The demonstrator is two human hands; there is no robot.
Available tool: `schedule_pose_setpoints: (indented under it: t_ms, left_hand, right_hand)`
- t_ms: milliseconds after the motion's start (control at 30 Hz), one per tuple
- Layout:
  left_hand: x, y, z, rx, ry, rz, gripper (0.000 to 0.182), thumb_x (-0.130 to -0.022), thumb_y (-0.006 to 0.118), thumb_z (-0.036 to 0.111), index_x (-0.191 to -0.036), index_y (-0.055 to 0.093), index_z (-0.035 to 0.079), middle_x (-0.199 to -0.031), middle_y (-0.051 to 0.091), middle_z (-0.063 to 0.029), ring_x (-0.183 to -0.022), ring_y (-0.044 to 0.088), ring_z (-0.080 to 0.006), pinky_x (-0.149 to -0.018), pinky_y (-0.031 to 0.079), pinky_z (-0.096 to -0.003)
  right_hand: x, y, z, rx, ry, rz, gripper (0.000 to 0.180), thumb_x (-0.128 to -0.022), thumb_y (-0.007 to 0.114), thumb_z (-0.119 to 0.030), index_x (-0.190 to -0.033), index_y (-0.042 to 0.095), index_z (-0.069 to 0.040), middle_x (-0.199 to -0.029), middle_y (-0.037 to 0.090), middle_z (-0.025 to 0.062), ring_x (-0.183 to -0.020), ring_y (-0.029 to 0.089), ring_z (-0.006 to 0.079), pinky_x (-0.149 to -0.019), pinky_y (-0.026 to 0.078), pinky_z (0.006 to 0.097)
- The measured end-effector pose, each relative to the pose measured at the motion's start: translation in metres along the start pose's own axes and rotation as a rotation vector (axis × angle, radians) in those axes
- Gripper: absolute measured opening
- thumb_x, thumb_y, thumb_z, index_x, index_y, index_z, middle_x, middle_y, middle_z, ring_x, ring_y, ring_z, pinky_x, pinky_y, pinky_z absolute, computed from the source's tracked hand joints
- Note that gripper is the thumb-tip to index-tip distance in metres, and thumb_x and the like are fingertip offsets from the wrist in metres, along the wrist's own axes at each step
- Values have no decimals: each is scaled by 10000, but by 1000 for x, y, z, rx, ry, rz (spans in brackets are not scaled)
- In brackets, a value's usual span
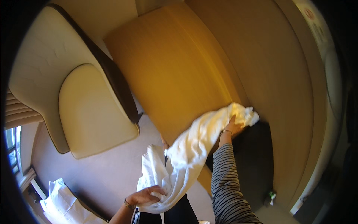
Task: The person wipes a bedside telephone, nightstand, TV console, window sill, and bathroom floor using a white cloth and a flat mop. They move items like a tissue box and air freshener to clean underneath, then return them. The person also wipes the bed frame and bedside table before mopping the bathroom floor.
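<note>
A long white cloth, towel-like and bunched in folds, stretches between my two hands. My right hand presses one end of it onto the wooden desk top, at the edge by the wooden wall panel. Lower down, my left hand grips the other part of the cloth in front of my legs. That part hangs in loose folds off the desk's near edge. The cloth hides what lies beneath my right palm.
A cream upholstered chair with a dark back shell stands left of the desk. White bedding or fabric lies at the lower left, near a window. Right of my forearm is a dark surface. Wood panelling rises along the right.
</note>
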State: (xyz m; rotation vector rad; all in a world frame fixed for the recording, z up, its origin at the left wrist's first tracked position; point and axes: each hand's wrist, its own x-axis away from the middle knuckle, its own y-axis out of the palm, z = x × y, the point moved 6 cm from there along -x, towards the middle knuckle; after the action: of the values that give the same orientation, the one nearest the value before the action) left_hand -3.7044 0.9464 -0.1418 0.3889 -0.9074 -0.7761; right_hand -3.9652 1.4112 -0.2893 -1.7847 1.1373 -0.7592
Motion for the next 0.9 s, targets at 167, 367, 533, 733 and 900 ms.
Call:
schedule_pose_setpoints:
  t_ms: [167, 367, 533, 733, 900]
  left_hand:
    - [-41, -54, 5, -14, 104, 137, 286, -817, 731, 82, -1103, 717, 80, -1239, 590, -88, -1250, 462, -291, -1139, 305, -374]
    - [-66, -76, 10, -14, 48, 411, 331, -789, 762, 67, -1114, 703, 77, -1227, 606, -70, -1279, 452, -315, -1130, 328, -409]
    - [-51, -71, -11, -9, 36, 347, 352, -801, 742, 99, -1146, 683, 70, -1189, 591, -108, -1159, 530, -274, -1029, 404, -352]
    - [-12, -38, -55, -65, 2, 247, 358, -779, 774, 137, -1122, 702, 63, -1272, 563, -133, -1228, 512, -296, -1062, 393, -380]
    - [-15, -21, -39, 303, -29, 188, 457, -905, 628, 117, -1328, 473, 42, -1289, 558, -138, -1089, 593, -229, -894, 526, -353]
  right_hand:
    - [-1, 98, -156, 165, -533, 157, 794, -735, 745, -458, -1326, 513, 18, -1367, 497, 239, -1268, 451, 368, -1067, 375, 447]
    - [159, 204, -429, -157, -1302, -74, 625, -781, 715, -313, -1314, 542, -35, -1313, 555, 217, -1202, 528, 389, -1033, 415, 472]
    - [365, 214, -364, -12, -1697, -825, 905, -738, 774, -324, -1508, 333, -148, -1556, 276, 177, -1428, 257, 373, -1171, 250, 459]
    - [326, 25, -122, -75, -1419, -917, 782, -663, 745, -133, -1407, 505, -157, -1479, 396, 212, -1336, 413, 411, -1077, 363, 551]
    - [201, -33, -148, 88, -911, -805, 781, -692, 667, -27, -1423, 508, -251, -1361, 474, 222, -1188, 514, 411, -1013, 440, 491]
